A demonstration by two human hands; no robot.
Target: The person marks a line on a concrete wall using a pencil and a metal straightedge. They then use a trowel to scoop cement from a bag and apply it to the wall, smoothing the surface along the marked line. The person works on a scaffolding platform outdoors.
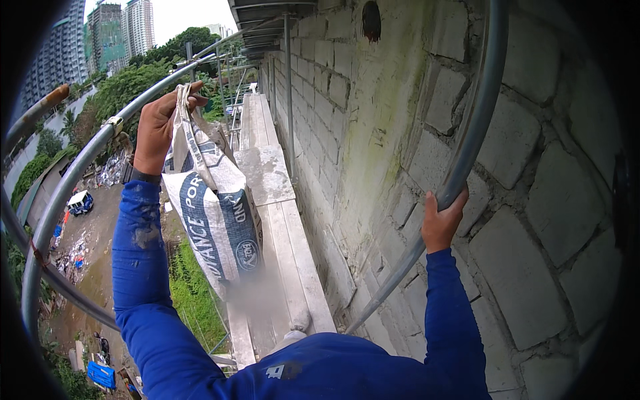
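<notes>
My left hand is raised and closed round the gathered top of a white and blue woven cement bag. The bag hangs down in front of me over the planks, creased at its neck; what it holds is hidden. My right hand is wrapped round a grey metal scaffold pipe that rises beside the block wall. Both arms are in blue sleeves, and the left sleeve has a grey smear near the elbow.
A narrow plank walkway runs ahead along the rough block wall. Scaffold rails edge the left side. Far below lie grass, a dirt road and a small parked vehicle. A scaffold upright stands by the wall.
</notes>
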